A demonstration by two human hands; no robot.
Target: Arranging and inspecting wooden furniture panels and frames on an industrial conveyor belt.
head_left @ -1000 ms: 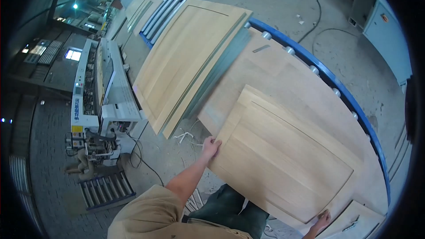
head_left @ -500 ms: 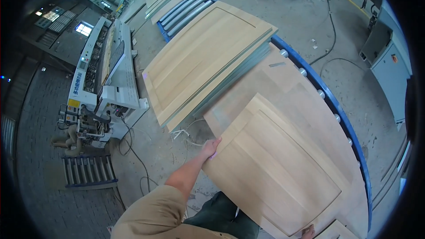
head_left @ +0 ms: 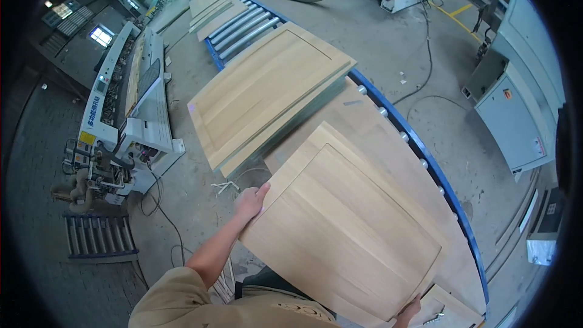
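A pale wooden cabinet door panel with a recessed centre lies across both my hands, tilted above the conveyor. My left hand is closed round its left edge, thumb on top. At the lower right edge my right hand grips the same panel, its fingers partly hidden. Beneath the panel a flat brown board covers the rollers. Just beyond stands a stack of similar door panels. By my right hand lies another wooden panel with a small metal tool on it.
A roller conveyor with a blue rail curves along the right. More panels lie farther up it. A long white machine stands at the left, with cables on the floor. A grey cabinet stands at the right.
The panel has come nearer to me and to the left, held in both hands. The whole view has shifted, and more of my right hand and the panel beside it now shows.
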